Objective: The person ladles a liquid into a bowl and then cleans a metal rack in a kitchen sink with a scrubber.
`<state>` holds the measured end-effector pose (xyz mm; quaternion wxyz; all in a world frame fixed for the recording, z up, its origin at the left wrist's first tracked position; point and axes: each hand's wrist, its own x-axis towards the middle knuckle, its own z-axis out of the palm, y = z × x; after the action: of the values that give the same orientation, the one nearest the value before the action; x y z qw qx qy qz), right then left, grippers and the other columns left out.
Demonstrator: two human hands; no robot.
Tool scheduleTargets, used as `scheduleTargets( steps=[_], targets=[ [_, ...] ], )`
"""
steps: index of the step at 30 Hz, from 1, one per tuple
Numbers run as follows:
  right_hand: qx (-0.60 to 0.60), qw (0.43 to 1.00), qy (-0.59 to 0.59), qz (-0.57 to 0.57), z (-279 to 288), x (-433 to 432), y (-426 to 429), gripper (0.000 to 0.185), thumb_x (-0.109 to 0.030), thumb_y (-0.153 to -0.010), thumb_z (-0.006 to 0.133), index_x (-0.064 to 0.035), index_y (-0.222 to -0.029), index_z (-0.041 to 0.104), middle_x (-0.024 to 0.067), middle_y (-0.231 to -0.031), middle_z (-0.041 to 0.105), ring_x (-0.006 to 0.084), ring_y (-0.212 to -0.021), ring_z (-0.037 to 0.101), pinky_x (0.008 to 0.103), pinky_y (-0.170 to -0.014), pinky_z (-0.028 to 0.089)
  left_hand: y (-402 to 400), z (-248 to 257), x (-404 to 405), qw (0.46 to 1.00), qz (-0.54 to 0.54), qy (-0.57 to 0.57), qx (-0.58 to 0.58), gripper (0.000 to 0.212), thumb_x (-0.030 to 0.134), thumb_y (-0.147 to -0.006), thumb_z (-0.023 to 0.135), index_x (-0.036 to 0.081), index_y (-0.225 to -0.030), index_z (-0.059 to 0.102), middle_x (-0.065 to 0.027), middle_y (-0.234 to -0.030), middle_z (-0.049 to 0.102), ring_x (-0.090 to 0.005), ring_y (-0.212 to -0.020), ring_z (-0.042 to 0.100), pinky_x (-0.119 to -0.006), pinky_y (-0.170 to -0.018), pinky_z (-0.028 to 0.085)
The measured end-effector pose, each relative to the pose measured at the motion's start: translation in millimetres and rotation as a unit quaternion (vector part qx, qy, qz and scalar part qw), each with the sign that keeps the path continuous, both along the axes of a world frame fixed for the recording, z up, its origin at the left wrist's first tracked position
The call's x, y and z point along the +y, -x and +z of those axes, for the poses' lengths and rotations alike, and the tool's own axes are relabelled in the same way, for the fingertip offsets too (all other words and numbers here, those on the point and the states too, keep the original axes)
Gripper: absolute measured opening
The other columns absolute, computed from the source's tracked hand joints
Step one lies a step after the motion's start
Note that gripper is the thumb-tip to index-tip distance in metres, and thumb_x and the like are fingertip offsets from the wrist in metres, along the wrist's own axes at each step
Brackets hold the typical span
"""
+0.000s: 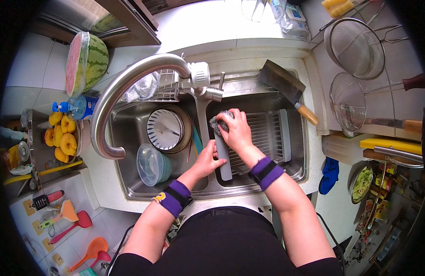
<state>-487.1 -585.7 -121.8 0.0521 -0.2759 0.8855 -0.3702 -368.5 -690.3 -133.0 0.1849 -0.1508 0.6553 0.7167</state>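
Note:
A dish rack with grey plastic end bars [285,135] and metal rods lies in the right basin of a double steel sink. My left hand [209,159] grips the rack's left end bar, thumb on its face. In my right hand [235,130] is a steel wool scrubber [220,121], pressed at the upper end of that same bar. The left basin holds a patterned plate [163,129] in a round pan, and a clear plastic bowl [148,165] against a green basket [165,168]. Purple bands wrap both wrists.
A curved steel faucet [110,93] arches over the left basin. A cleaver [283,81] lies across the sink's upper right corner. Wire strainers [355,48] hang at the right. A cut watermelon [95,62], a blue-capped bottle [83,107] and yellow fruits [68,145] stand at the left.

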Motion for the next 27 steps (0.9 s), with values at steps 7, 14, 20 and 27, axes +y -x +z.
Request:
scheduleTargets(
  steps=[7, 14, 20, 27],
  targets=[
    [-0.01, 0.996, -0.037, 0.075, 5, 32, -47, 0.015, -0.015, -0.069, 0.068, -0.0185, -0.082, 0.06, 0.0078, -0.098, 0.051, 0.0296, -0.092, 0.05, 0.0385, -0.064, 0.051, -5, -12, -4, 0.995, -0.011, 0.098, 0.012, 0.051, 0.0, -0.068, 0.07, 0.002, -0.104, 0.034, -0.0095, -0.091, 0.056, -0.0141, -0.082, 0.06, -0.029, -0.071, 0.049],
    [0.015, 0.999, -0.05, 0.011, 2, -2, -13, 0.013, -0.015, -0.071, 0.065, -0.0183, -0.083, 0.06, 0.0082, -0.098, 0.051, 0.0302, -0.092, 0.05, 0.0397, -0.063, 0.051, 9, 0, -7, 1.0, 0.011, 0.02, -0.022, 0.048, -0.003, -0.071, 0.068, 0.001, -0.105, 0.035, -0.0094, -0.094, 0.058, -0.0151, -0.084, 0.06, -0.029, -0.075, 0.049],
    [-0.007, 0.998, -0.06, 0.015, 1, 13, -32, 0.014, -0.016, -0.07, 0.067, -0.0189, -0.081, 0.059, 0.0074, -0.097, 0.051, 0.0289, -0.091, 0.05, 0.0391, -0.061, 0.051, 1, -7, -6, 0.998, -0.003, 0.066, -0.001, 0.05, -0.001, -0.07, 0.07, 0.001, -0.105, 0.034, -0.0102, -0.094, 0.058, -0.015, -0.083, 0.06, -0.029, -0.075, 0.049],
    [-0.004, 0.998, -0.064, 0.006, -2, 12, -34, 0.015, -0.016, -0.069, 0.068, -0.0192, -0.081, 0.059, 0.0071, -0.096, 0.05, 0.0288, -0.091, 0.05, 0.0394, -0.061, 0.051, -2, -32, -10, 0.996, -0.005, 0.09, 0.008, 0.051, 0.001, -0.069, 0.071, 0.001, -0.104, 0.035, -0.0071, -0.084, 0.054, -0.0129, -0.075, 0.057, -0.027, -0.067, 0.048]
  ],
)
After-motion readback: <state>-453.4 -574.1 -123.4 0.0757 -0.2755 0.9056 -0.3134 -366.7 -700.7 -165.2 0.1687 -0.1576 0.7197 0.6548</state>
